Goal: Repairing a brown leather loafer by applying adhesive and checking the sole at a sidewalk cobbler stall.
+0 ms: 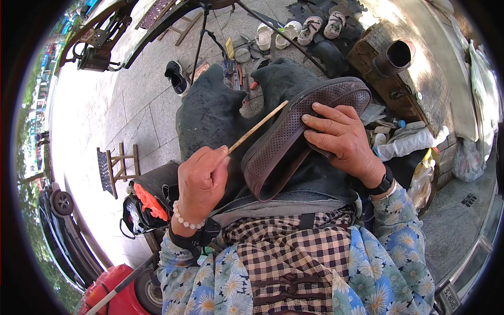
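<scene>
1. The brown perforated shoe [299, 131] lies sole-up across the person's lap, on a dark apron, toe end towards the upper right.
2. The right hand [344, 137] presses flat on the sole, fingers together and spread over the perforated surface, thumb wrapped round the edge, clamping the shoe in place.
3. The left hand [201, 181] pinches a thin wooden stick [258, 127], fingers closed tight on its lower end; the stick's tip reaches the shoe's rim near the middle.
4. On the wrists: a pale bead bracelet [186, 220] on the left, a black watch band [382, 185] on the right.
5. Packages to the right: a crumpled white plastic bag [412, 142] just beside the right wrist, and a yellow packet [425, 170] below it. Its label is too small to tell.
6. Count the footwear on the pavement: four pale sandals [299, 29] lined up at the top, one black sneaker [176, 76] standing alone at upper left.
7. Around them: a wooden box [388, 89] with one dark pipe [394, 56] on top, a small folding stool [118, 168] at left, a red machine [113, 291] at lower left.
8. Nothing stands between the hands and the shoe.
</scene>
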A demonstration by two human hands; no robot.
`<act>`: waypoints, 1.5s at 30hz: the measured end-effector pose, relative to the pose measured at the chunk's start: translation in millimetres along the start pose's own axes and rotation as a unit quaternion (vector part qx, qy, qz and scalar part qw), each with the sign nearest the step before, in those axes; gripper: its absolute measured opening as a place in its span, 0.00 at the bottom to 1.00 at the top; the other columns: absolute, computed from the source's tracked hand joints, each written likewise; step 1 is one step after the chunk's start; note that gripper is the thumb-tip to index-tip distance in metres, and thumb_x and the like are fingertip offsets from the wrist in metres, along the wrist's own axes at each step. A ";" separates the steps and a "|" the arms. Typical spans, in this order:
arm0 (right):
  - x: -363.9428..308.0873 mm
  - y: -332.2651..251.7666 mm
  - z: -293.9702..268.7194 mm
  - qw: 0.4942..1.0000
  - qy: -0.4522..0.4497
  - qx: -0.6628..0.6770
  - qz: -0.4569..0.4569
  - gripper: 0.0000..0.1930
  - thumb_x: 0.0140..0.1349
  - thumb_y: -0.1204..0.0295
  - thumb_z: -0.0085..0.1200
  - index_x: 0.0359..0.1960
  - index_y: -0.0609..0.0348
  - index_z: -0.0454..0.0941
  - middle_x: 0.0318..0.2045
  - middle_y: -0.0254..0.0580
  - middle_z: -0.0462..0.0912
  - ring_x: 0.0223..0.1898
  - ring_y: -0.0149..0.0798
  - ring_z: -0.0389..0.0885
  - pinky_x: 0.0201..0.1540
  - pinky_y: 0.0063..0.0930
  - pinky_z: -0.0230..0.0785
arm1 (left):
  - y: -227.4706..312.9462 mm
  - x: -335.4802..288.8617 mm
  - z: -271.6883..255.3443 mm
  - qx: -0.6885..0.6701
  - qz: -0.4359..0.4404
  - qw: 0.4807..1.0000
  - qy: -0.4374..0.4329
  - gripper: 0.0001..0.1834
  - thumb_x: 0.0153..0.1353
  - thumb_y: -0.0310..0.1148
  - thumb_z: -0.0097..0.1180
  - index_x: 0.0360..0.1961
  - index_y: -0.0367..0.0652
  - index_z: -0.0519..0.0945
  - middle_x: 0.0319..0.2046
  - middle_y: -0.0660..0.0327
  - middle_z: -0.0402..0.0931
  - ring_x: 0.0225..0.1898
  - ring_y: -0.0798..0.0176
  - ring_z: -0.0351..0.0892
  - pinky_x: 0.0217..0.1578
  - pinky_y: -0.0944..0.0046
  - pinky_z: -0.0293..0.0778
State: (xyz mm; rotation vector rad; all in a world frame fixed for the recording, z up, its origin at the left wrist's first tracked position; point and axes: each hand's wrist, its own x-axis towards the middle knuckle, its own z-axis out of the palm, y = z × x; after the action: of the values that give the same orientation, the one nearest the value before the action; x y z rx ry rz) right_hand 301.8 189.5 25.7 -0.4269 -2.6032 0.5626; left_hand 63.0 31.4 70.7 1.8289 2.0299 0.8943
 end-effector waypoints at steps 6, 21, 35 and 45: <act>-5.5 -2.9 2.1 1.000 0.002 -0.023 -0.002 0.12 0.45 0.74 0.58 0.35 0.50 0.79 0.48 0.33 0.78 0.56 0.40 0.70 0.52 0.37 0.59 | -5.2 5.5 19.1 -0.037 0.022 0.999 0.011 0.10 0.47 0.15 0.56 0.32 0.34 0.78 0.18 0.55 0.71 0.17 0.57 0.71 0.19 0.65 0.65; 2.8 -1.7 -0.1 1.000 0.006 -0.017 -0.007 0.12 0.46 0.73 0.59 0.35 0.51 0.78 0.46 0.35 0.79 0.55 0.41 0.71 0.51 0.37 0.60 | -5.0 15.2 31.4 -0.035 0.043 0.998 0.012 0.09 0.48 0.17 0.56 0.33 0.35 0.78 0.18 0.54 0.70 0.18 0.54 0.71 0.20 0.64 0.66; 11.6 2.5 1.0 1.000 -0.003 0.005 -0.005 0.13 0.41 0.76 0.59 0.33 0.54 0.78 0.44 0.39 0.80 0.53 0.43 0.73 0.50 0.37 0.61 | -0.7 -1.0 2.5 0.085 0.015 0.996 -0.010 0.10 0.47 0.18 0.54 0.33 0.37 0.78 0.20 0.56 0.69 0.19 0.54 0.72 0.19 0.62 0.66; 14.2 0.2 0.0 1.000 -0.007 -0.002 -0.004 0.13 0.42 0.76 0.59 0.33 0.54 0.78 0.44 0.40 0.80 0.53 0.43 0.73 0.50 0.37 0.61 | 0.6 -3.3 5.9 0.075 0.010 0.997 -0.021 0.09 0.49 0.19 0.53 0.34 0.36 0.77 0.22 0.55 0.69 0.22 0.51 0.72 0.21 0.59 0.68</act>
State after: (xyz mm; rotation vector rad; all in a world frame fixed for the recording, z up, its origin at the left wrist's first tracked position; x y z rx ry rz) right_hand 289.7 195.1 30.6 -0.4149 -2.6193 0.5609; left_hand 67.4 29.8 65.8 1.9305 2.1085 0.7196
